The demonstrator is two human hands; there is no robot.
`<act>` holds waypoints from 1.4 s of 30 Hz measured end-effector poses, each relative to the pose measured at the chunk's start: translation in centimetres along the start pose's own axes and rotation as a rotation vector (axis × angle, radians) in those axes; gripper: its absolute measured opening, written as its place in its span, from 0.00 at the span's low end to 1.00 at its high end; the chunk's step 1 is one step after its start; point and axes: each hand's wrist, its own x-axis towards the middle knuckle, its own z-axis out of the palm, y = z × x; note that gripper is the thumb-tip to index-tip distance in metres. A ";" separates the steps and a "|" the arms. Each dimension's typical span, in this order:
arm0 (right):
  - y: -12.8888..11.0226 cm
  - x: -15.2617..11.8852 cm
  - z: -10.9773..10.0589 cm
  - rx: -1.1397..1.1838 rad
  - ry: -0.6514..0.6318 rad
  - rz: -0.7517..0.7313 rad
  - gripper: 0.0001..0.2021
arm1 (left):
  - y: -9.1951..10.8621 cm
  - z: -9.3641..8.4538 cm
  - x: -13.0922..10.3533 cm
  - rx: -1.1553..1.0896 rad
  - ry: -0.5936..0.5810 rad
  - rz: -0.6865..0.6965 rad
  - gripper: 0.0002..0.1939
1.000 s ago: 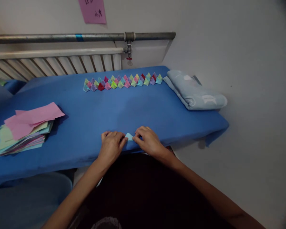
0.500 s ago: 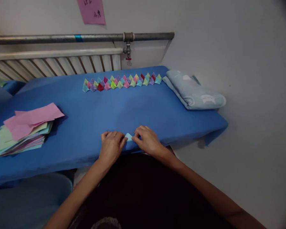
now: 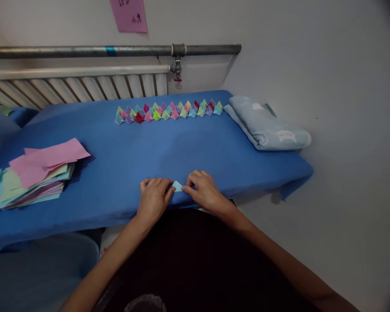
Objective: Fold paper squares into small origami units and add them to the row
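Note:
A small light-blue folded paper (image 3: 177,186) with a pointed top lies near the front edge of the blue-covered surface (image 3: 133,147). My left hand (image 3: 154,197) pinches its left corner between thumb and fingers. At its right corner, my right hand (image 3: 203,188) is closed with the thumb and index finger on the paper. The fingertips hide both ends of it. Further back stands a long strip of folded paper pieces (image 3: 165,114) in many colours, set in staggered rows.
A stack of coloured paper sheets (image 3: 35,182), pink on top, lies at the left. A folded grey-blue blanket (image 3: 269,125) rests at the right by the wall. Behind the surface are a radiator (image 3: 94,86), a metal pipe (image 3: 143,51) and a valve (image 3: 177,69).
The whole view has shifted slightly, so things sit a little further right. Both hands keep their hold on the light-blue paper, with hardly any movement.

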 end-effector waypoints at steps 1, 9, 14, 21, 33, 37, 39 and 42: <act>0.0 -0.1 0.0 -0.013 -0.001 0.015 0.09 | -0.1 0.1 0.0 0.012 0.003 0.014 0.09; 1.2 -0.5 -0.2 -0.018 -0.002 0.018 0.09 | -0.4 0.2 0.0 0.035 -0.022 0.060 0.12; -0.5 -0.6 -1.2 0.130 0.063 -0.002 0.04 | -0.4 0.1 0.1 0.019 -0.039 0.058 0.12; -2.0 0.8 0.7 0.388 -0.047 -0.022 0.06 | -0.6 0.2 0.0 0.061 -0.056 0.057 0.12; -1.9 2.1 1.0 0.312 -0.152 0.059 0.06 | -2.6 -0.3 -0.2 0.000 -0.051 0.133 0.13; -1.6 2.2 1.2 0.315 -0.201 0.060 0.06 | -2.8 0.0 -0.2 0.018 -0.035 0.138 0.12; -1.6 2.2 0.9 0.298 -0.215 0.061 0.06 | -2.9 0.1 -0.3 0.029 -0.032 0.142 0.12; -1.6 2.0 0.3 0.249 -0.224 0.059 0.05 | -2.9 0.0 -0.2 0.029 -0.042 0.142 0.13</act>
